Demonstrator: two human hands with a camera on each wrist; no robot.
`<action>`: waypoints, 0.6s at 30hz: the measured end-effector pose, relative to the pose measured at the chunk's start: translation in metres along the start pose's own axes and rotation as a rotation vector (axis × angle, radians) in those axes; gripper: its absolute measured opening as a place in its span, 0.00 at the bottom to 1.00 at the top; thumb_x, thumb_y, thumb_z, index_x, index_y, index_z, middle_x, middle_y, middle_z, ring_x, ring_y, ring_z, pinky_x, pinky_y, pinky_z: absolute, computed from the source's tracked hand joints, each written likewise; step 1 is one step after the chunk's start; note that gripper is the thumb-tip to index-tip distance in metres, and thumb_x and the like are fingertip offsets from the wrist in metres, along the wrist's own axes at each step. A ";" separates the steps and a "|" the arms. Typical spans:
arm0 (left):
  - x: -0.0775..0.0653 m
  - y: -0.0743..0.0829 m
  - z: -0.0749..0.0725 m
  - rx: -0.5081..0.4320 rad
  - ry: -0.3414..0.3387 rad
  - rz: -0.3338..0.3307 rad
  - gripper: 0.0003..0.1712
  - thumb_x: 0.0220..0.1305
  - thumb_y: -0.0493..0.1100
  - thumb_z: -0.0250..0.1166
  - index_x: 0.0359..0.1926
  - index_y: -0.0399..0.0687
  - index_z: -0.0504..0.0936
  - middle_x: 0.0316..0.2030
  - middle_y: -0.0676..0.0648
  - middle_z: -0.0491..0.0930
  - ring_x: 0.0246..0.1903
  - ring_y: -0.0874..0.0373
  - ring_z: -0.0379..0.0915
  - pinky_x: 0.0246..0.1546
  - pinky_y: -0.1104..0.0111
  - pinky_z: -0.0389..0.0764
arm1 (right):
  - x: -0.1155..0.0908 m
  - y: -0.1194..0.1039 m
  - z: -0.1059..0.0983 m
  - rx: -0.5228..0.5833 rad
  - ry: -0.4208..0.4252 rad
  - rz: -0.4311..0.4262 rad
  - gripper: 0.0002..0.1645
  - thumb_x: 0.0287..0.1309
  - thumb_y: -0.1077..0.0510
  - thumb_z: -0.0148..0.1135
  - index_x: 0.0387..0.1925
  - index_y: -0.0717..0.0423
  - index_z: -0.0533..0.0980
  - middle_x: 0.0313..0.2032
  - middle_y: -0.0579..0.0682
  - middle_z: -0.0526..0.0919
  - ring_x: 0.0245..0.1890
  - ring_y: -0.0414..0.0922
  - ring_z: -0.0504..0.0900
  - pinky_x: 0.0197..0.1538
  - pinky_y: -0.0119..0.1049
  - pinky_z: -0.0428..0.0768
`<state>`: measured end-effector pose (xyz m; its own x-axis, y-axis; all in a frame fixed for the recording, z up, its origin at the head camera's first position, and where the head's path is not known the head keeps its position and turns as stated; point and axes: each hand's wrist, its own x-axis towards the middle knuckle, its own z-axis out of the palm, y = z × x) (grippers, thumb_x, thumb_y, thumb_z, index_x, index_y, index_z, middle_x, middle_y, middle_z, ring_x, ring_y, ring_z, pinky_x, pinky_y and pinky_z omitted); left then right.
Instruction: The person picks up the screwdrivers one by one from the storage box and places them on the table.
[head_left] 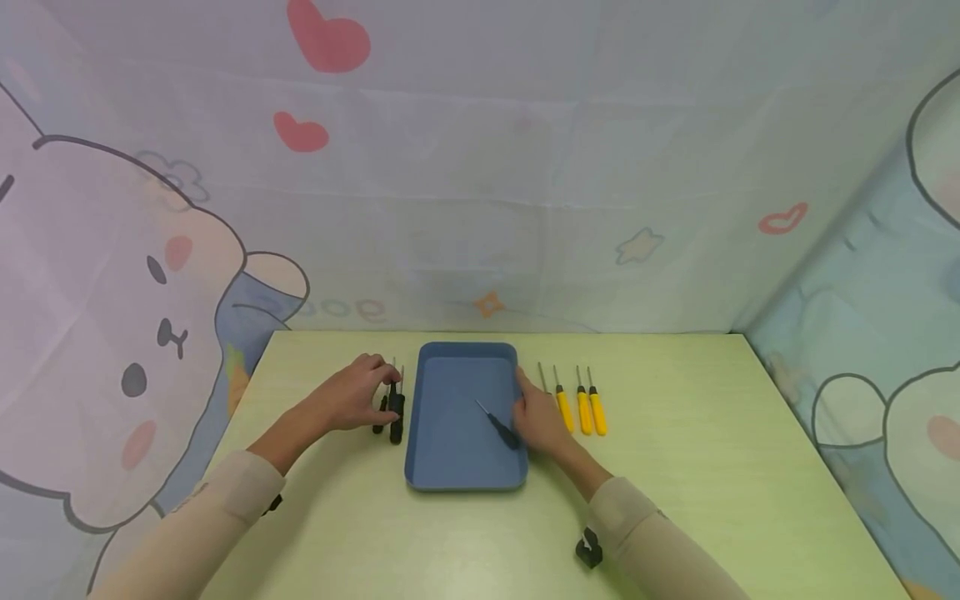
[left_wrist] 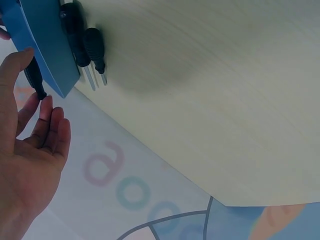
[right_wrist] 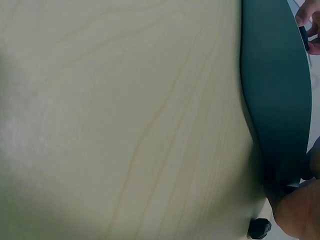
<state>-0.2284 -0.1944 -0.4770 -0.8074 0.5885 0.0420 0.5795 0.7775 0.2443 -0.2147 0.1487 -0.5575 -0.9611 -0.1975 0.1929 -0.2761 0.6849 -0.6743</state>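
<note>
My left hand (head_left: 356, 393) pinches a black-handled screwdriver (left_wrist: 34, 77) between thumb and fingertips, just left of the blue tray (head_left: 461, 480). Below that hand, two more black screwdrivers (left_wrist: 95, 47) lie side by side on the table, along the tray's left wall. My right hand (head_left: 538, 417) grips the tray's right rim. Inside the tray, near this hand, a single black screwdriver (head_left: 504, 430) lies slantwise, its tip toward the upper left. In the right wrist view, only part of the right hand (right_wrist: 300, 207) shows, at the tray's outer wall.
Right of the tray, several yellow-handled screwdrivers (head_left: 583, 412) lie in a row, tips away from me; the right hand partly hides the nearest. A black clip-like piece (head_left: 589, 550) shows beside the right sleeve. Behind the pale table (head_left: 675, 467) hangs a printed cloth (head_left: 480, 167).
</note>
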 end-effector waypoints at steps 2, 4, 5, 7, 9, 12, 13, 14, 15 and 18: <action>-0.001 -0.002 0.000 0.012 0.002 0.004 0.30 0.53 0.54 0.76 0.52 0.45 0.79 0.44 0.47 0.74 0.46 0.52 0.68 0.45 0.58 0.76 | 0.000 0.001 0.001 -0.001 0.000 0.002 0.37 0.64 0.67 0.50 0.74 0.66 0.57 0.17 0.47 0.66 0.12 0.39 0.62 0.18 0.34 0.69; -0.003 -0.004 0.000 0.017 0.004 0.003 0.30 0.52 0.54 0.76 0.52 0.44 0.79 0.44 0.47 0.74 0.45 0.52 0.68 0.44 0.58 0.76 | 0.000 0.001 0.001 -0.001 0.000 0.005 0.37 0.64 0.67 0.50 0.74 0.65 0.57 0.17 0.47 0.66 0.12 0.39 0.61 0.18 0.34 0.68; -0.004 -0.004 -0.001 0.019 0.006 0.003 0.30 0.52 0.54 0.76 0.52 0.43 0.79 0.43 0.47 0.73 0.45 0.52 0.68 0.44 0.58 0.76 | 0.000 0.001 0.001 -0.001 -0.001 0.008 0.37 0.64 0.67 0.50 0.74 0.65 0.57 0.17 0.47 0.66 0.12 0.39 0.61 0.18 0.34 0.68; -0.006 -0.006 -0.001 0.021 0.003 -0.003 0.30 0.52 0.53 0.76 0.52 0.43 0.79 0.43 0.47 0.73 0.44 0.52 0.67 0.43 0.58 0.75 | 0.000 0.001 0.001 0.004 -0.004 0.014 0.37 0.64 0.67 0.50 0.74 0.65 0.57 0.17 0.47 0.66 0.12 0.39 0.61 0.18 0.34 0.69; -0.007 -0.007 -0.001 0.021 -0.003 -0.010 0.30 0.52 0.52 0.76 0.53 0.42 0.79 0.44 0.47 0.73 0.45 0.51 0.67 0.43 0.58 0.75 | 0.000 0.000 0.001 0.007 -0.005 0.015 0.37 0.64 0.67 0.50 0.74 0.65 0.57 0.17 0.47 0.67 0.12 0.39 0.62 0.18 0.34 0.69; -0.009 -0.011 0.001 0.022 -0.012 -0.017 0.29 0.53 0.51 0.76 0.53 0.42 0.79 0.44 0.46 0.73 0.45 0.51 0.67 0.43 0.57 0.75 | 0.000 0.000 0.000 0.004 -0.004 0.016 0.37 0.64 0.67 0.50 0.74 0.65 0.57 0.18 0.48 0.67 0.12 0.39 0.62 0.18 0.35 0.69; -0.010 -0.012 0.001 0.021 -0.013 -0.019 0.29 0.53 0.51 0.75 0.53 0.42 0.79 0.44 0.46 0.73 0.45 0.51 0.67 0.43 0.57 0.75 | 0.000 0.000 0.000 0.001 -0.002 0.016 0.37 0.64 0.67 0.50 0.74 0.65 0.58 0.18 0.48 0.67 0.12 0.39 0.62 0.18 0.35 0.69; -0.010 -0.013 0.001 0.023 -0.013 -0.021 0.29 0.53 0.51 0.75 0.53 0.42 0.79 0.45 0.46 0.73 0.45 0.51 0.67 0.44 0.57 0.75 | 0.000 0.000 0.000 -0.003 -0.001 0.015 0.36 0.64 0.67 0.50 0.74 0.65 0.58 0.18 0.47 0.67 0.12 0.39 0.62 0.18 0.34 0.69; -0.011 -0.015 0.002 0.026 -0.013 -0.022 0.29 0.53 0.51 0.75 0.53 0.42 0.79 0.45 0.47 0.73 0.45 0.51 0.67 0.44 0.57 0.75 | 0.000 0.000 0.000 -0.006 0.002 0.013 0.36 0.64 0.67 0.50 0.74 0.65 0.58 0.18 0.47 0.67 0.12 0.39 0.61 0.18 0.34 0.69; -0.012 -0.016 0.001 0.025 -0.013 -0.030 0.30 0.53 0.52 0.75 0.53 0.42 0.79 0.45 0.47 0.73 0.46 0.51 0.67 0.44 0.57 0.75 | 0.001 0.001 0.001 -0.009 0.003 0.016 0.36 0.64 0.67 0.50 0.74 0.65 0.58 0.17 0.47 0.66 0.12 0.39 0.61 0.18 0.34 0.68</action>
<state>-0.2277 -0.2141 -0.4830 -0.8230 0.5676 0.0225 0.5578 0.8001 0.2208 -0.2156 0.1485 -0.5589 -0.9653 -0.1847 0.1844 -0.2610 0.6944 -0.6706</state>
